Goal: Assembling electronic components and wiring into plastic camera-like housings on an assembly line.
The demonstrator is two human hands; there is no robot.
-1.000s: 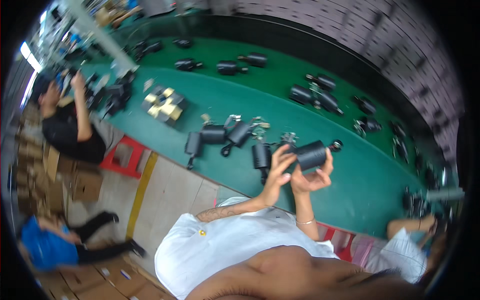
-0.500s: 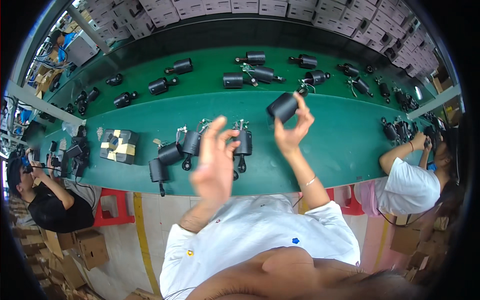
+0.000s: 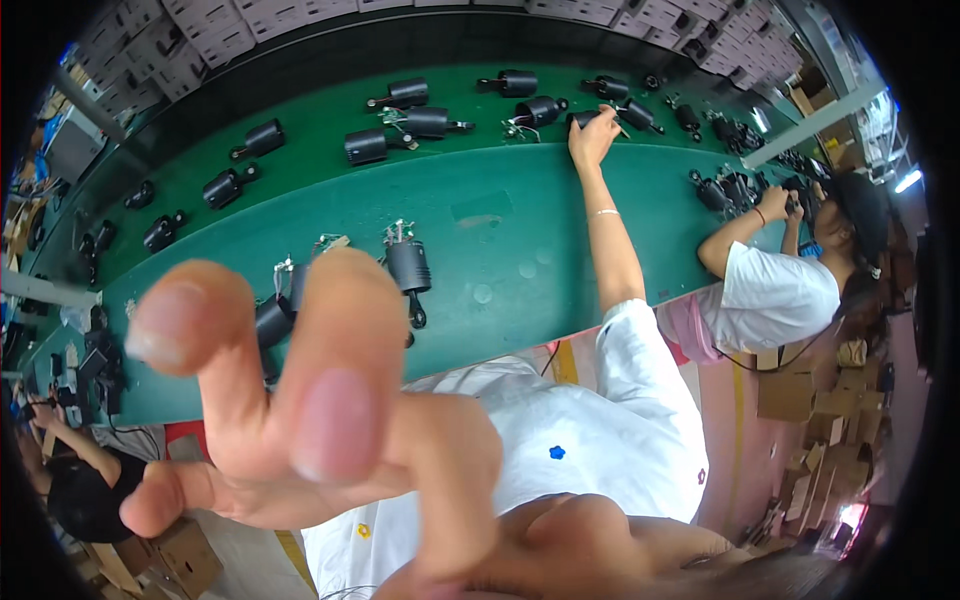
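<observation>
My right hand (image 3: 596,135) is stretched out to the far right, over the darker green strip at the back. Its fingers are closed around a black cylindrical housing (image 3: 582,119), mostly covered by the hand. Close in front of my view, my left hand (image 3: 340,420) is raised with its fingers apart and bent, and nothing shows in it. Behind it on the green worktable (image 3: 520,270), a black cylindrical unit (image 3: 408,265) with exposed wires and an arm-like stem lies on its own. Other such units are partly hidden by my fingers.
Several similar black units, one a cylinder with a stem (image 3: 370,146), lie along the dark green back strip (image 3: 310,175). White boxes (image 3: 200,40) are stacked behind it. A co-worker in a white shirt (image 3: 780,300) handles parts at right; another in black (image 3: 90,495) sits at left.
My right hand has carried the black housing from above the worktable to the back strip. My left hand has come up close to my view. The whole scene has shifted to the left.
</observation>
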